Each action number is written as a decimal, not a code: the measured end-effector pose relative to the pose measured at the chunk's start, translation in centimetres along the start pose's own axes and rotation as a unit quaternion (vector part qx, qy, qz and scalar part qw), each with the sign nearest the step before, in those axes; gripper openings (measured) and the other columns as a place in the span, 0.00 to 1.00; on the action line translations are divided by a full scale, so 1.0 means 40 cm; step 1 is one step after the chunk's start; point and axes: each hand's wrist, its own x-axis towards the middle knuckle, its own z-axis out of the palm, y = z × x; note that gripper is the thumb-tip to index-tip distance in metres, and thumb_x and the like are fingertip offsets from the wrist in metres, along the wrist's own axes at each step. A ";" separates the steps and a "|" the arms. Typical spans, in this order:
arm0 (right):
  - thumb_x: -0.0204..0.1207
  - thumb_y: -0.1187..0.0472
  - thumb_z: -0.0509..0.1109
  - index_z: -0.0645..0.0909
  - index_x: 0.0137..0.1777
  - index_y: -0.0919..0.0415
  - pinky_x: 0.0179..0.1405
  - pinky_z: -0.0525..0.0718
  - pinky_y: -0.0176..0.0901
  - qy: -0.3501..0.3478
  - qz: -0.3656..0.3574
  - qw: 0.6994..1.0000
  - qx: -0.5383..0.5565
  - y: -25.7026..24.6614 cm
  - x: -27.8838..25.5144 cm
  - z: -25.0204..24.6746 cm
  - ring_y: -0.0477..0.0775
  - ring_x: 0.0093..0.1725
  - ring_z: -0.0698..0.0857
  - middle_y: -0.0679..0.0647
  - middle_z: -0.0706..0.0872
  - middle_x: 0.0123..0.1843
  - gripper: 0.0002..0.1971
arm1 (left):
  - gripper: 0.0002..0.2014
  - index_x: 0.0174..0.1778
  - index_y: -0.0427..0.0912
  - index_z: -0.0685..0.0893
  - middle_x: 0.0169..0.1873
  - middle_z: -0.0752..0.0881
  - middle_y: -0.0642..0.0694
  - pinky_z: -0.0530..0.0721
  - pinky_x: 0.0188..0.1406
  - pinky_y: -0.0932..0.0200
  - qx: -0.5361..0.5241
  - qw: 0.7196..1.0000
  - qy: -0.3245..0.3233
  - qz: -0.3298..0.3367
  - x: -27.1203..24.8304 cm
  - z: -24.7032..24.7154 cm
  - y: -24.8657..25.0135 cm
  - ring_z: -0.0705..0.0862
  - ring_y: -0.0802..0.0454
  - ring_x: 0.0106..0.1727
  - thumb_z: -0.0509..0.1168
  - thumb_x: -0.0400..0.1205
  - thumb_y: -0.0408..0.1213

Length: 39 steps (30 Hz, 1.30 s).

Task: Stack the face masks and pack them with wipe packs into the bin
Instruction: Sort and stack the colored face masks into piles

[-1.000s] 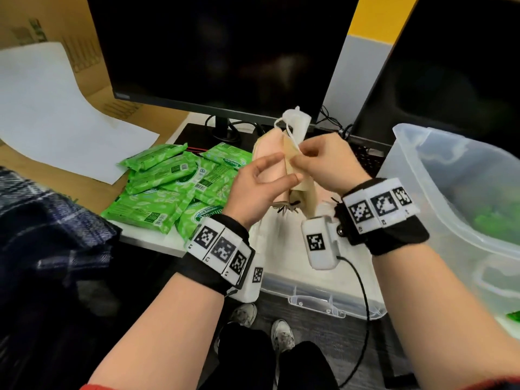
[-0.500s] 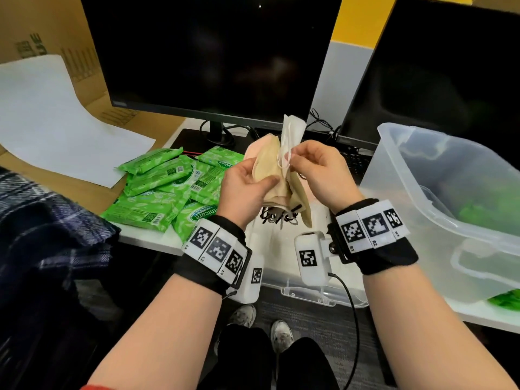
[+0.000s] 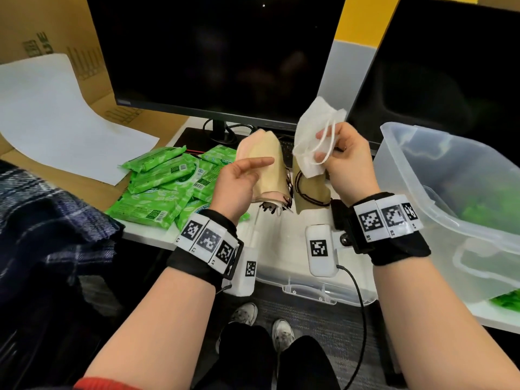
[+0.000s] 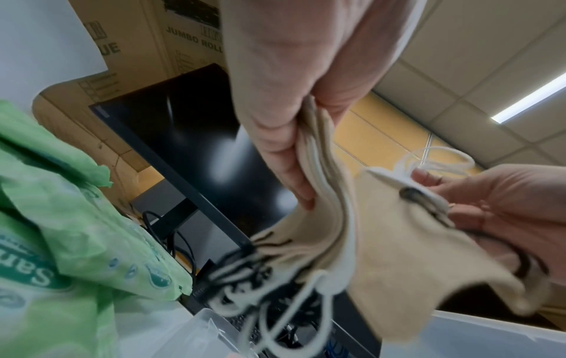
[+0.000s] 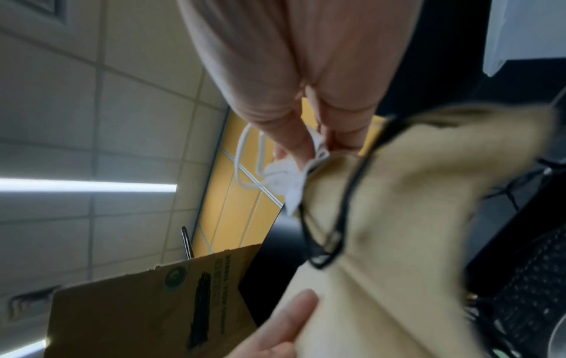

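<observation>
My left hand (image 3: 239,184) grips a stack of beige and pink face masks (image 3: 264,164) upright, thumb across the front; their black ear loops hang below. The left wrist view shows the fingers (image 4: 275,109) curled round the stack (image 4: 318,193). My right hand (image 3: 346,161) pinches a white mask (image 3: 312,136) by its white loops, and a tan mask (image 3: 309,190) with black loops hangs under it. The right wrist view shows that pinch on the white mask (image 5: 287,179) and tan mask (image 5: 413,218). Green wipe packs (image 3: 168,187) lie at left. The clear bin (image 3: 439,170) stands at right.
The bin's clear lid (image 3: 309,282) lies on the white desk under my hands. Green packs (image 3: 492,209) show through the bin wall. Two dark monitors (image 3: 219,52) and a keyboard stand behind. A white sheet (image 3: 56,122) on cardboard lies far left.
My hands have parted. The right hand has drawn the white mask and the tan mask up and right, away from the stack that the left hand keeps.
</observation>
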 end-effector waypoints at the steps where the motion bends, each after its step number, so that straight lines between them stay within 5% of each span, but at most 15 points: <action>1: 0.65 0.75 0.68 0.75 0.41 0.51 0.42 0.83 0.45 -0.004 -0.011 0.999 0.038 -0.004 -0.002 -0.002 0.51 0.41 0.83 0.54 0.83 0.45 0.16 | 0.18 0.50 0.47 0.87 0.50 0.84 0.45 0.77 0.49 0.69 0.000 1.000 0.009 -0.010 0.005 -0.002 -0.003 0.79 0.57 0.47 0.56 0.81 0.22; 3: 0.66 0.77 0.68 0.74 0.44 0.54 0.34 0.82 0.38 -0.015 -0.023 0.994 0.102 -0.011 -0.004 -0.001 0.46 0.38 0.82 0.53 0.82 0.45 0.16 | 0.16 0.53 0.43 0.86 0.45 0.84 0.44 0.76 0.41 0.71 -0.012 0.999 0.022 -0.029 0.010 -0.002 -0.007 0.77 0.56 0.42 0.57 0.81 0.24; 6: 0.72 0.81 0.64 0.72 0.44 0.53 0.27 0.75 0.38 -0.018 -0.010 0.989 0.146 -0.014 -0.001 0.008 0.45 0.34 0.79 0.51 0.80 0.41 0.19 | 0.10 0.47 0.41 0.89 0.51 0.88 0.43 0.78 0.65 0.52 -0.069 0.996 0.017 -0.052 0.010 0.007 0.002 0.84 0.49 0.55 0.68 0.74 0.39; 8: 0.72 0.81 0.63 0.72 0.45 0.53 0.28 0.76 0.38 -0.019 -0.003 0.987 0.162 -0.014 0.002 0.019 0.47 0.37 0.79 0.51 0.80 0.42 0.19 | 0.19 0.44 0.40 0.90 0.51 0.89 0.41 0.75 0.69 0.41 -0.087 0.994 -0.001 -0.062 0.008 0.012 0.006 0.84 0.44 0.59 0.74 0.63 0.48; 12: 0.72 0.80 0.65 0.73 0.46 0.53 0.29 0.80 0.37 -0.025 0.007 0.983 0.181 -0.007 0.006 0.036 0.51 0.41 0.80 0.54 0.79 0.46 0.19 | 0.29 0.56 0.36 0.85 0.58 0.86 0.40 0.83 0.58 0.52 -0.081 0.994 -0.016 -0.072 -0.004 0.026 0.014 0.83 0.48 0.62 0.79 0.60 0.44; 15: 0.66 0.78 0.66 0.73 0.47 0.55 0.38 0.82 0.39 -0.023 -0.016 0.968 0.249 -0.020 0.008 0.038 0.48 0.41 0.81 0.51 0.80 0.44 0.18 | 0.34 0.67 0.41 0.79 0.61 0.82 0.43 0.76 0.56 0.56 -0.024 0.994 0.020 -0.101 0.000 0.022 0.008 0.79 0.47 0.65 0.70 0.70 0.59; 18: 0.63 0.72 0.67 0.73 0.48 0.55 0.44 0.82 0.38 -0.018 -0.044 0.960 0.277 -0.040 0.013 0.034 0.43 0.41 0.82 0.50 0.80 0.43 0.16 | 0.35 0.68 0.51 0.78 0.61 0.83 0.41 0.77 0.66 0.41 -0.086 0.988 -0.001 -0.132 0.005 0.008 0.009 0.81 0.44 0.64 0.54 0.73 0.72; 21: 0.66 0.72 0.68 0.72 0.47 0.55 0.43 0.81 0.39 -0.011 -0.024 0.966 0.256 -0.033 0.021 0.038 0.44 0.40 0.82 0.49 0.80 0.40 0.15 | 0.24 0.58 0.51 0.83 0.56 0.87 0.45 0.83 0.61 0.49 -0.151 0.985 -0.023 -0.077 -0.001 0.006 0.024 0.85 0.50 0.59 0.47 0.83 0.60; 24: 0.61 0.66 0.68 0.72 0.46 0.52 0.43 0.80 0.40 -0.002 0.017 0.980 0.200 -0.005 0.023 0.045 0.49 0.44 0.80 0.50 0.79 0.43 0.15 | 0.07 0.50 0.44 0.85 0.47 0.88 0.45 0.84 0.54 0.51 -0.143 0.988 0.017 -0.049 0.002 0.000 0.029 0.86 0.52 0.47 0.64 0.81 0.39; 27: 0.62 0.66 0.68 0.73 0.46 0.50 0.41 0.80 0.40 0.014 0.045 0.986 0.158 0.021 0.021 0.041 0.50 0.44 0.81 0.51 0.80 0.45 0.15 | 0.14 0.57 0.36 0.82 0.56 0.85 0.36 0.85 0.56 0.50 -0.130 0.991 0.002 -0.034 0.005 -0.006 0.024 0.85 0.44 0.53 0.67 0.76 0.23; 30: 0.72 0.75 0.66 0.75 0.47 0.51 0.42 0.84 0.43 0.046 0.061 0.984 0.158 0.031 0.025 0.027 0.54 0.48 0.82 0.57 0.81 0.51 0.16 | 0.20 0.57 0.44 0.80 0.61 0.81 0.43 0.84 0.59 0.52 -0.117 0.993 -0.013 0.015 0.005 -0.009 0.027 0.81 0.48 0.61 0.65 0.75 0.18; 33: 0.76 0.76 0.62 0.78 0.46 0.53 0.38 0.84 0.34 0.076 0.038 0.981 0.172 0.021 0.027 0.007 0.50 0.48 0.84 0.56 0.84 0.52 0.15 | 0.19 0.50 0.47 0.81 0.53 0.81 0.52 0.82 0.57 0.57 -0.088 0.995 -0.001 0.038 0.006 -0.015 0.022 0.80 0.54 0.56 0.63 0.75 0.17; 39: 0.69 0.75 0.69 0.82 0.46 0.59 0.44 0.85 0.39 -0.032 0.002 0.979 0.202 0.014 -0.003 0.017 0.49 0.43 0.85 0.52 0.87 0.43 0.11 | 0.12 0.49 0.38 0.87 0.42 0.87 0.47 0.82 0.50 0.62 -0.085 0.996 0.021 -0.012 0.011 -0.007 0.024 0.84 0.56 0.45 0.59 0.80 0.24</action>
